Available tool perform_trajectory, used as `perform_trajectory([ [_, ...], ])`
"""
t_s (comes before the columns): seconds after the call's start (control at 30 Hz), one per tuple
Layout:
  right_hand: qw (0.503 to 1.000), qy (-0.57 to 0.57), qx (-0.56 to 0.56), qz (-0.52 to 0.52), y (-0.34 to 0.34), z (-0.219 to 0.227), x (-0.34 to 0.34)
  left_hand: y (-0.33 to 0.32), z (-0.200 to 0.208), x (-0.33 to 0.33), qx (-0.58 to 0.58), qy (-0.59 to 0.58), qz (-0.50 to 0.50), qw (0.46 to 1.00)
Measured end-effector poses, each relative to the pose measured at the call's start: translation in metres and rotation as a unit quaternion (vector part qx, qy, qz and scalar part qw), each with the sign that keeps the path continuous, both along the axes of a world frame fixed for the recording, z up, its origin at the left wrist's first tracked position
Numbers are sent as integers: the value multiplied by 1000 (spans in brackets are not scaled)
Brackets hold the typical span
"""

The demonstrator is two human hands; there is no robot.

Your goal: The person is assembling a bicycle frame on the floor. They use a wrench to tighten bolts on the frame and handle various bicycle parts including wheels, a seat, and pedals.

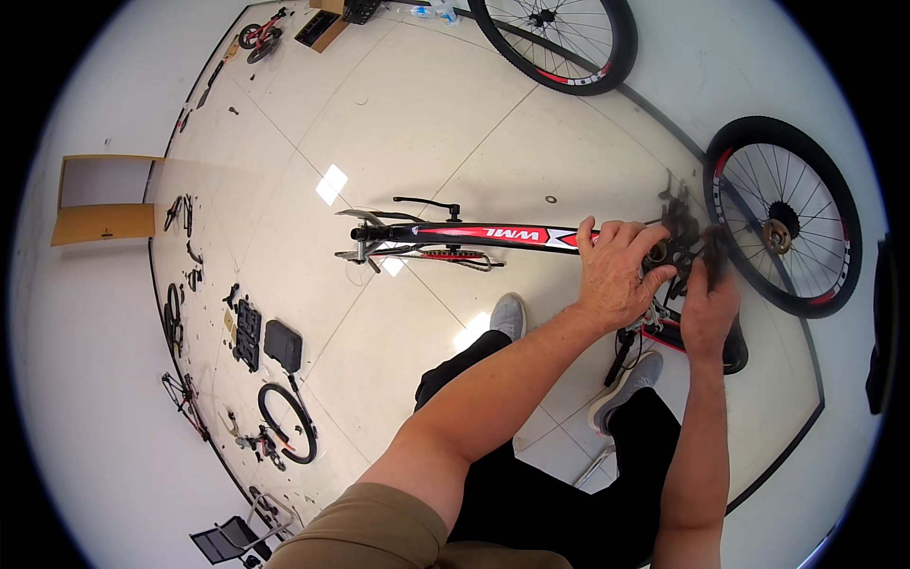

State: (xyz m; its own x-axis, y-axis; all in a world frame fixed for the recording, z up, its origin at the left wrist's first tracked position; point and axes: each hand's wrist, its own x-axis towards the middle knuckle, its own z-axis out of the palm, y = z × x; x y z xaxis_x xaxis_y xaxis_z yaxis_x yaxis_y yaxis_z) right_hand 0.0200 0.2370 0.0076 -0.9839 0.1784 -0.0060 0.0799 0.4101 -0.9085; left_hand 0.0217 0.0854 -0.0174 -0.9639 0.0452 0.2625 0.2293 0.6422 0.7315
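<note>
A red, black and white bicycle frame (502,236) stretches across the floor in front of me, with a crank arm (431,203) beside its left part. My left hand (621,275) is closed over the right end of the frame's tube, the thumb pointing right. My right hand (709,313) is raised with its fingers closed around a dark, motion-blurred thing (684,223), perhaps a rag or a bundle of cables; its kind is unclear. Silver metal parts (654,318) show below my left hand. A black and red part (736,346), maybe a saddle, lies partly behind my right wrist.
One bicycle wheel (827,204) leans against the right wall, another wheel (621,57) is at the top. On the left lie an open tool case (247,335), a dark grey case (283,345) and a tyre (265,417). My shoes (509,316) stand close to the frame.
</note>
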Motion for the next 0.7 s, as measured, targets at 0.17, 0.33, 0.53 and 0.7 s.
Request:
perform_trajectory([
  [0.17,1000,10,-5,6,2,-1,-2,2,1,0,0,-1,5,1000],
  [0.33,1000,16,3,3,1,-1,-1,1,1,1,0,0,4,1000],
  [0.53,999,31,-7,-5,-5,-4,0,-5,2,2,-8,-5,-7,1000],
  [0.7,997,46,58,-25,3,-13,1,7,1,-2,-20,-13,-17,1000],
])
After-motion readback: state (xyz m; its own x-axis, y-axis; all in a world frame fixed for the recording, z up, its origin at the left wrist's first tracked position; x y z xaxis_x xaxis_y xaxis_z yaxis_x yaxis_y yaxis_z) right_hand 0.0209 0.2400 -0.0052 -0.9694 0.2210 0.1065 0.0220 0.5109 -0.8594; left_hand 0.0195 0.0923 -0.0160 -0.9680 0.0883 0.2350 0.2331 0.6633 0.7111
